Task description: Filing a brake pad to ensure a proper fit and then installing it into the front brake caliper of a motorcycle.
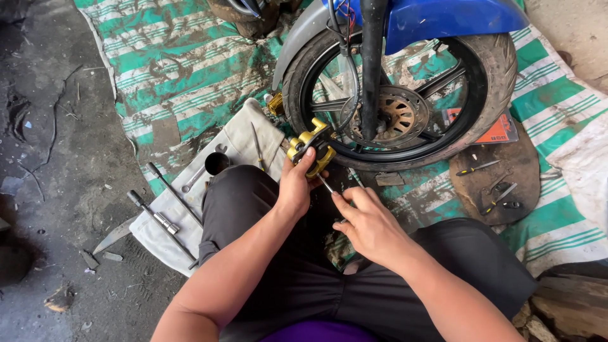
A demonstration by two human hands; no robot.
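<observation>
My left hand (295,187) grips the gold brake caliper (311,151) while my right hand (369,221) pinches a thin metal tool (325,184) against it.

caliper (312,151): gold, grimy
mudguard (443,18): glossy blue
tarp (183,69): green-and-white striped, mud-stained
trousers (304,278): black
cloth (244,136): off-white, soiled

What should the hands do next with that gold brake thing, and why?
Probably keep the left hand gripping the gold brake caliper steady while the right hand turns the thin metal tool. The tool's tip already points into the caliper beside the front wheel, so a wobble could slip it out.
</observation>
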